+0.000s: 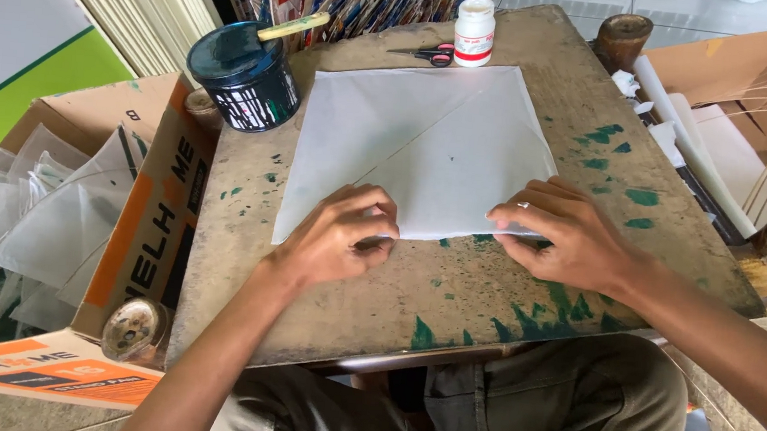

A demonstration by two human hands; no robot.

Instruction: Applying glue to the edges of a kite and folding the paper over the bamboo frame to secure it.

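A worn brown worktop (477, 296), blotched with green paint, sits over the person's lap, with cardboard boxes either side. A large white paper (416, 145), creased on a diagonal, lies flat at its middle. The left hand (340, 239) pinches the paper's near edge, fingers curled shut on it. The right hand (564, 234) lies half open, fingertips pressing the same edge just beside the near right corner. Behind the paper stand a dark paint tin (244, 77) with a brush across it, a small white bottle (475, 31) and red scissors (433, 53). The thin paper looks liable to tear or crease crookedly if the two hands pull unevenly.
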